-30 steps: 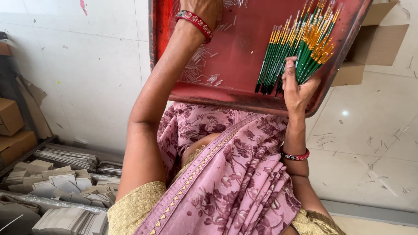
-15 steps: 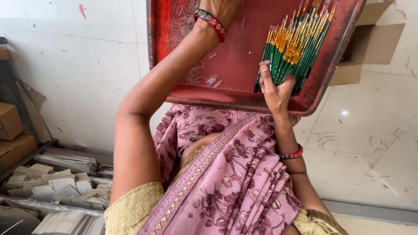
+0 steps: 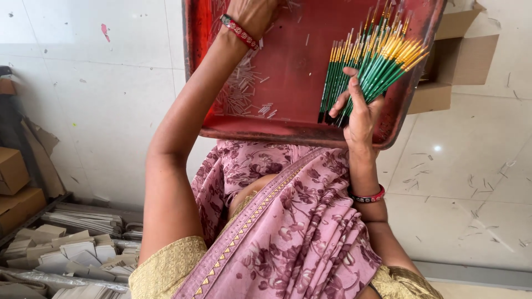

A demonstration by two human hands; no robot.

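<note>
Lying fanned across the right half of a red tray (image 3: 288,119), a bundle of green-handled brushes (image 3: 368,66) with yellow ends is steadied by the right hand (image 3: 357,111). The fingers (image 3: 342,99) are spread over the lower ends of the brushes and pressed against them, with the palm at the tray's near rim. The left hand (image 3: 252,14) is seen at the tray's far left, cut off by the top edge of the frame; whether it is spread or closed cannot be told. Small pale slivers (image 3: 241,91) are scattered over the tray's left half. Red bangles (image 3: 239,31) are worn on both wrists. The tray is rested on a lap draped in pink floral cloth (image 3: 288,232). An open cardboard box (image 3: 454,55) is seen just beyond the tray on a pale tiled floor (image 3: 471,182). Stacks of folded white cartons (image 3: 66,249) are piled at the lower left, well apart from the tray.
</note>
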